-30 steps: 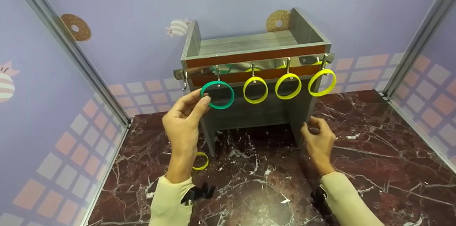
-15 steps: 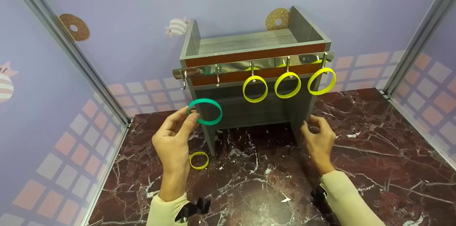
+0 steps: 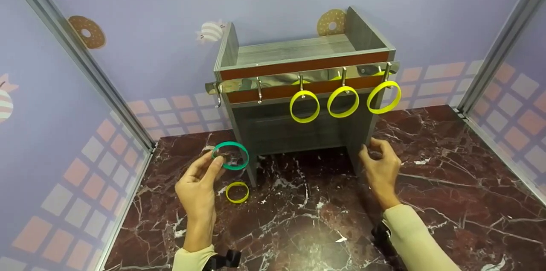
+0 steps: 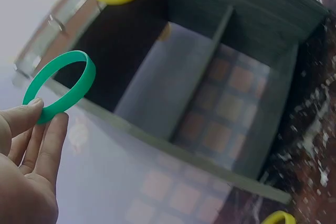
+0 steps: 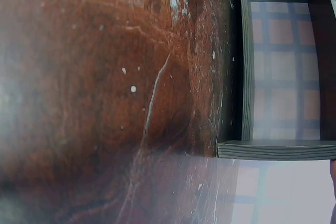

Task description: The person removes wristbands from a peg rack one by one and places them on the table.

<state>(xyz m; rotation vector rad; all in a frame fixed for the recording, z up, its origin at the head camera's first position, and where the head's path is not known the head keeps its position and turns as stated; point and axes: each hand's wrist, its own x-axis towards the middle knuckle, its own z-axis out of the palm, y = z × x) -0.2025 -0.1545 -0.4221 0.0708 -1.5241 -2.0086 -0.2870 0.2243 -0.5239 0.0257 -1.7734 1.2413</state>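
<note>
My left hand (image 3: 197,192) pinches a green wristband (image 3: 230,144) by its near left edge, between thumb and fingers. In the left wrist view the green wristband (image 4: 80,88) stands out from the fingertips, tilted. A yellow wristband (image 3: 237,201) lies on the table just right of that hand. At the right, my right hand (image 3: 381,168) holds the front edge of the grey wooden rack's side panel (image 3: 362,134). Three yellow wristbands hang on the right hooks of the metal rail, the leftmost yellow wristband (image 3: 291,108) at the middle hook. Both left hooks are bare.
The grey rack (image 3: 294,51) stands on a dark red marbled table (image 3: 298,237) near the back wall. Its metal hook rail (image 3: 277,80) runs across the front. Printed wall panels (image 3: 128,2) enclose the table on the left, back and right.
My left hand has drawn the green wristband down and left, away from the second hook from the left, to low beside the rack. The right hand stays on the side panel.
</note>
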